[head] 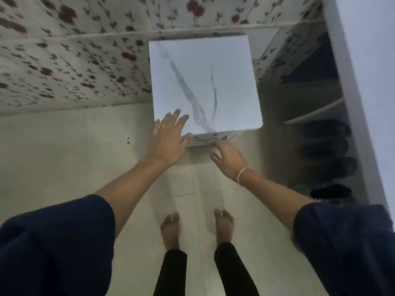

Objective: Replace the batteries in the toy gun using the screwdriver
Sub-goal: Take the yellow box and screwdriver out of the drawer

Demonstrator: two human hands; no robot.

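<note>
Seen from above: square counter (205,82) w/ glossy white marble-look top, grey veins running diag., rounded corners, pushed into corner of room. Left hand (171,135) flat on near-left corner of top, fingers spread wide, holding nothing. Right hand (226,154) just below near edge, fingers loosely curled toward counter's front face, empty as far as visible; thin orange band (243,174) on wrist. Dark blue sleeves (55,242) rolled to elbows at both lower corners. Bare feet (171,229) side by side on floor (64,157), black trouser legs below. Floor: pale, smooth square tiles w/ thin grout lines, a few dark specks at left. Walls (64,60) behind and at left: white covering w/ red flowers and dark leafy stems, slightly blurred. At right: white shelf unit (316,112), dim inside, dark rounded shapes on lower levels, prob. footwear, too dark to tell. Toy gun, screwdriver, batteries: nowhere in frame.
</note>
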